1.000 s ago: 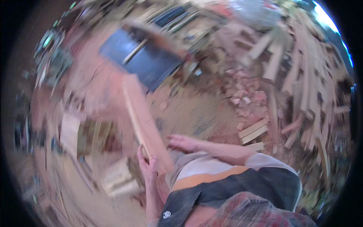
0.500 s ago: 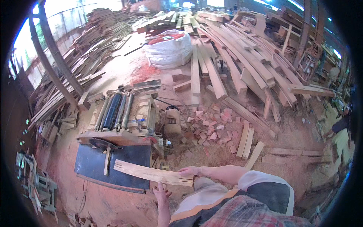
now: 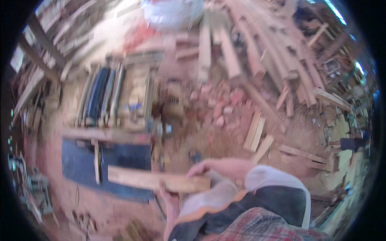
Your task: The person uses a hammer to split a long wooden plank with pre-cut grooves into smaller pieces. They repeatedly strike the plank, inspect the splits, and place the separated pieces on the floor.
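Observation:
A long pale wooden board (image 3: 140,179) lies crosswise in front of me, its left part over the dark machine table (image 3: 76,160). My right hand (image 3: 200,168) is closed over the board's far edge near its right end. At the near edge, my left hand (image 3: 169,197) supports the board from below, its thumb up against the side; its other fingers are hidden under the wood. A narrow wood strip (image 3: 97,162) stands out on the table, left of the board. Motion smears the picture.
Beyond the table is a wooden frame with several rollers (image 3: 96,96), with a motor (image 3: 171,98) beside it. Small offcuts (image 3: 225,100) litter the floor. Long beams (image 3: 265,44) are piled at the far right, near a white bulk sack (image 3: 173,14).
My view has tipped downward. The board has turned more level, showing its side, and my left hand, fingers spread below it before, has come up against its near edge.

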{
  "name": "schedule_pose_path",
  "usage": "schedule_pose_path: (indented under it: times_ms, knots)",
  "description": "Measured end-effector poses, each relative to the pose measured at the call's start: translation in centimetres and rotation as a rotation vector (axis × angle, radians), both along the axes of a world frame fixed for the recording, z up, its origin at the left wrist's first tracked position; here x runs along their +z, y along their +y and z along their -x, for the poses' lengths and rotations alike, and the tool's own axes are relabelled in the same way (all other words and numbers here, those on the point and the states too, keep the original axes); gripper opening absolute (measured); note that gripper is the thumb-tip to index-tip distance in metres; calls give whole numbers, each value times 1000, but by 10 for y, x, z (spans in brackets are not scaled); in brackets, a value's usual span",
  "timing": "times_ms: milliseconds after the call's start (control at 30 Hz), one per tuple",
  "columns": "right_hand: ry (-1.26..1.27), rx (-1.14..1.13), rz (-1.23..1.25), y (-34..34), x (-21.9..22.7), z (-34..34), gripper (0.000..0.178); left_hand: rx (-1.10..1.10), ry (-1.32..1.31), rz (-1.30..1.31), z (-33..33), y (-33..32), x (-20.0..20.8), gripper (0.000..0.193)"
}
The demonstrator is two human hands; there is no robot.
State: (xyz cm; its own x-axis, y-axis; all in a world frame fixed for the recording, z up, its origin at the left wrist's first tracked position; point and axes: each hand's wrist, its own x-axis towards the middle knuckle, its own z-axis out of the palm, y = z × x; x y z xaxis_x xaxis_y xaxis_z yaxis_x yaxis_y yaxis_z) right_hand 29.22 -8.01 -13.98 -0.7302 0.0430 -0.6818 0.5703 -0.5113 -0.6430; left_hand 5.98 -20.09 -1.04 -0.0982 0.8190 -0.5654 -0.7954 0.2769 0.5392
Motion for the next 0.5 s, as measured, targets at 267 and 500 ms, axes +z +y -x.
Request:
schedule_pose_path:
  times_ms: [267, 500]
  knots:
    - [-66, -181, -539, 129, -71, -25, 59, 254, 117, 383, -23, 24, -6, 81]
    - [-405, -561, -519, 277, -253, 32, 45, 379, 254, 656, -35, 29, -3, 86]
